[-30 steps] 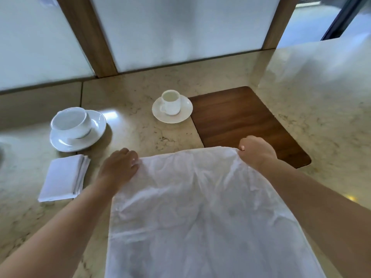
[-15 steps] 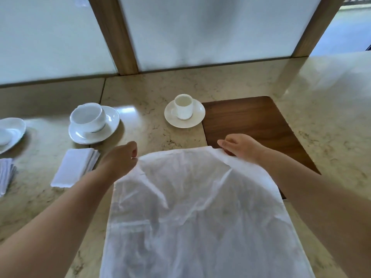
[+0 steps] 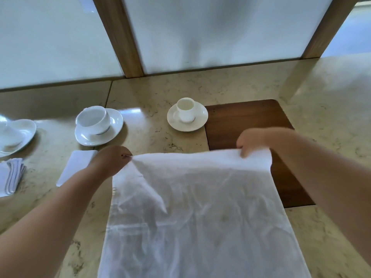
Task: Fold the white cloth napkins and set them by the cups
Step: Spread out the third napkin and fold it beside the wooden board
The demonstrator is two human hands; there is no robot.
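1. White napkin [image 3: 200, 213] lies spread across centre and lower frame on the marble counter [image 3: 152, 141]; its far edge is lifted.
2. Left hand [image 3: 112, 161] pinches the far left corner, fingers closed on cloth.
3. Right hand [image 3: 253, 143], blurred, grips the far right corner over the wooden board [image 3: 245, 117].
4. Small cup [image 3: 185, 109] on saucer, upper centre, touching the board's left edge.
5. Larger cup [image 3: 93, 121] on saucer, left; folded napkin [image 3: 77, 167] just below it.
6. Second folded napkin [image 3: 12, 175], far left edge.

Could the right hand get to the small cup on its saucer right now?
Probably not yet: the right hand grips the napkin's far corner. The path to the small cup looks free across the wooden mat once it lets go.
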